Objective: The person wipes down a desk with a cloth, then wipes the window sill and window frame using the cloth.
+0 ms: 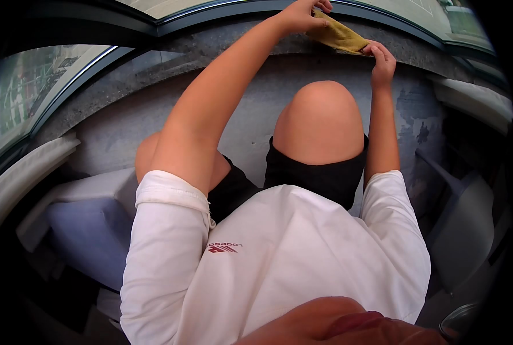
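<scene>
A yellow cloth (341, 37) is stretched between my two hands at the window ledge, at the top of the view. My left hand (303, 16) grips its left end, with the thumb on the near side and the fingers bent behind. At the other end, my right hand (381, 60) pinches a corner between thumb and fingers. The cloth hangs slightly slanted, lower on the right. It lies over or just in front of the grey stone window ledge (227, 47); whether it touches the stone I cannot tell.
Dark window frames (193, 16) with glass run behind the ledge. My bent knees (325, 118) are close to the scuffed grey wall (242, 109) below it. A grey-blue padded piece (86, 233) stands at left, a grey panel (463, 230) at right. White curved pieces flank both sides.
</scene>
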`<act>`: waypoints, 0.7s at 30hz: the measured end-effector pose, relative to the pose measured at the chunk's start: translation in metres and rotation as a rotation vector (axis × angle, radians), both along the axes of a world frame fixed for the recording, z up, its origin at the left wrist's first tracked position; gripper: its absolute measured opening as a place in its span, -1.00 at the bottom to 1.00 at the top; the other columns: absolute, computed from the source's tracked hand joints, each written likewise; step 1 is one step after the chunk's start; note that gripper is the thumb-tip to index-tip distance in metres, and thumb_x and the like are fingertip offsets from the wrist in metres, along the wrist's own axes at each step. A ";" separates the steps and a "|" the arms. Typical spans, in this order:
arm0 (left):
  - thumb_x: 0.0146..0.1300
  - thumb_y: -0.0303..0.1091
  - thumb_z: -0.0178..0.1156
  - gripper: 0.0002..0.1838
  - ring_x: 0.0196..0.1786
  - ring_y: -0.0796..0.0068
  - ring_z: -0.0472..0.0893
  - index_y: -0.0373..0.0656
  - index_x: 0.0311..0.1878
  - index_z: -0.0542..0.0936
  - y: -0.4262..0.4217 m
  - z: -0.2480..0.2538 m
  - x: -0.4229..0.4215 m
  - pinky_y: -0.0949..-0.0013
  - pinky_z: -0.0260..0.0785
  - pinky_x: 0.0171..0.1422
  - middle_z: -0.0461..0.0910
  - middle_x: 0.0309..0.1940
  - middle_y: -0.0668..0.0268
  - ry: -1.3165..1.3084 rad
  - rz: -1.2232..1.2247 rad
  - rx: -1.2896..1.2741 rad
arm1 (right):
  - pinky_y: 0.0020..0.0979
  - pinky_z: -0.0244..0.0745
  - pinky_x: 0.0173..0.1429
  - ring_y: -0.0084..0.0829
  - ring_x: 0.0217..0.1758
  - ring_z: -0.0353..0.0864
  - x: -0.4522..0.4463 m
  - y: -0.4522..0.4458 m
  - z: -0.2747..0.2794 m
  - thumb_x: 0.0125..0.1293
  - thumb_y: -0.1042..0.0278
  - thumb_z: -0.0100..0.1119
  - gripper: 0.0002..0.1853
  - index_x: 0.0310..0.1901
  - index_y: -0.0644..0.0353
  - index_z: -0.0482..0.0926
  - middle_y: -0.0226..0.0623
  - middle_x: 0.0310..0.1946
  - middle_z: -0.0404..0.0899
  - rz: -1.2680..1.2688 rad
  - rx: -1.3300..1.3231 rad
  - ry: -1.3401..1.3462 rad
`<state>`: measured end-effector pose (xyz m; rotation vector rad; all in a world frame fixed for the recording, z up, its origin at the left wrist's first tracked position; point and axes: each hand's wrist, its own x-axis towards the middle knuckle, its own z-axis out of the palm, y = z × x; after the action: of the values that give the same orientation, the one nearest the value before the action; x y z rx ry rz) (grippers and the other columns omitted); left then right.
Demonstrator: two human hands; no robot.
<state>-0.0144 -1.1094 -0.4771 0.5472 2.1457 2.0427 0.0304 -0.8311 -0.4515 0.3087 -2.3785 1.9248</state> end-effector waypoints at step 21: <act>0.11 -0.71 0.00 -0.51 -0.04 0.35 0.67 -0.26 0.16 0.53 0.005 0.098 -0.008 0.34 0.52 0.04 0.64 -0.13 0.14 0.009 -0.289 -0.023 | -0.32 0.42 0.32 -0.45 0.21 0.56 -0.020 -0.032 -0.033 0.39 0.26 0.37 -0.64 0.13 0.21 0.60 -0.38 0.13 0.62 0.173 -0.043 -0.058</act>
<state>-0.0225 -1.1041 -0.3789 0.8110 1.9573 1.8613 0.0103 -0.8632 -0.4840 0.4777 -2.4146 2.0822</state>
